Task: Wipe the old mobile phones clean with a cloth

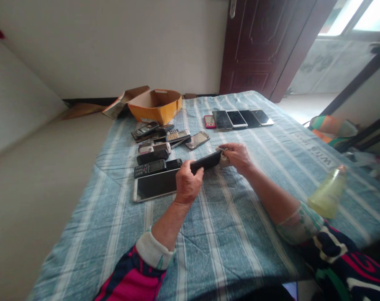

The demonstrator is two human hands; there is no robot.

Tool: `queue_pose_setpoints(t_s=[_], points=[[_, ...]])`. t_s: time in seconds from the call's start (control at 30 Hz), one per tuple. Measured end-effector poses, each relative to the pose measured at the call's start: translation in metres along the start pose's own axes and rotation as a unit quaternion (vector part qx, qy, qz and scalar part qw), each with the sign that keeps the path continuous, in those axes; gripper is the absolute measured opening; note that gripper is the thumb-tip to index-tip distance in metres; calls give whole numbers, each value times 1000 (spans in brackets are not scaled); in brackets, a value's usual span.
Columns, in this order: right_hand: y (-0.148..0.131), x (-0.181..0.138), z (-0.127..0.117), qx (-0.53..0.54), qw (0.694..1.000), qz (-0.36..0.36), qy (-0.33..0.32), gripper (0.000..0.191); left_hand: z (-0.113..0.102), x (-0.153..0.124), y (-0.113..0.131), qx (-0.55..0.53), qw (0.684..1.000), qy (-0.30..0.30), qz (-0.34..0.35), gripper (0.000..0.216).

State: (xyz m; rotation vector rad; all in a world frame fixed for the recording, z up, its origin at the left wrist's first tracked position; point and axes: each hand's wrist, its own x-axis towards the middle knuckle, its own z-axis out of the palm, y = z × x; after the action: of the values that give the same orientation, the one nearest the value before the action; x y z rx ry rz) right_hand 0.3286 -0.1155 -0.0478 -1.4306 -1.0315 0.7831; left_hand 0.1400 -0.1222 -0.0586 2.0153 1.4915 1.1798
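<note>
My left hand (188, 183) is closed around one end of a black phone (207, 161), held on edge above the striped blue cloth (227, 225). At the phone's other end, my right hand (236, 156) pinches a small pale cloth (223, 160) against it. Just left of my left hand lies a large phone with a dark screen (154, 185). Behind it sits a pile of several old keypad phones (160, 144).
A row of several smartphones (238, 118) lies at the far side of the cloth. An open orange cardboard box (156, 105) stands at the far left corner. A yellowish spray bottle (328, 193) stands at the right. A dark door is behind.
</note>
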Motion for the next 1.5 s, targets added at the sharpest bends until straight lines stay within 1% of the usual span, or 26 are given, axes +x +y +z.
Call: queue_pose_setpoints(t_s=[0.1,0.17,0.2,0.27,0.33,0.43,0.47,0.53,0.6,0.67,0.8,0.9,1.03,1.17,1.23,1.3,1.33,1.4,1.5], points=[[2,1,-2,-40,999,0,2,35,1,1,0,-1,1000,-1,3,22],[-1,1,-3,-45,999,-9,23,34,2,1,1,-7,1000,-4,6,21],[-4,1,-4,-46,998,-26,37,33,2,2,1,-9,1000,-6,9,21],[-12,-2,-4,-60,992,-95,59,31,2,2,2,-8,1000,-10,12,20],[-19,-7,-3,-96,975,-193,54,29,2,2,2,-7,1000,-19,13,20],[-24,-17,0,-165,935,-314,-2,30,1,2,2,-8,999,-29,13,20],[-24,-19,1,-190,921,-340,-20,31,1,2,2,-9,999,-30,12,21],[-22,-21,2,-240,898,-366,-45,33,1,2,2,-8,999,-29,11,22],[-21,-18,1,-274,888,-366,-54,34,2,3,2,-5,999,-29,11,21],[-20,-13,-2,-284,891,-348,-57,33,2,3,3,-1,1000,-28,13,19],[-21,-4,-9,-268,915,-300,-36,32,2,3,6,6,1000,-23,16,16],[-20,1,-11,-237,934,-266,-14,28,2,4,7,15,1000,-20,18,15],[-8,9,-13,-195,956,-219,13,24,3,4,7,18,999,-19,21,16],[4,17,-16,-174,970,-167,20,22,3,3,5,14,1000,-20,19,16],[1,16,-18,-167,968,-182,39,23,3,3,5,15,1000,-19,18,16],[-9,10,-17,-177,954,-236,56,26,4,4,5,14,1000,-20,19,16],[-16,6,-16,-191,942,-271,55,27,4,4,6,13,1000,-21,19,15],[-29,-6,-11,-232,917,-325,15,26,3,4,6,9,999,-24,22,14],[-39,-23,0,-281,884,-368,-68,28,4,4,6,8,999,-21,27,14]])
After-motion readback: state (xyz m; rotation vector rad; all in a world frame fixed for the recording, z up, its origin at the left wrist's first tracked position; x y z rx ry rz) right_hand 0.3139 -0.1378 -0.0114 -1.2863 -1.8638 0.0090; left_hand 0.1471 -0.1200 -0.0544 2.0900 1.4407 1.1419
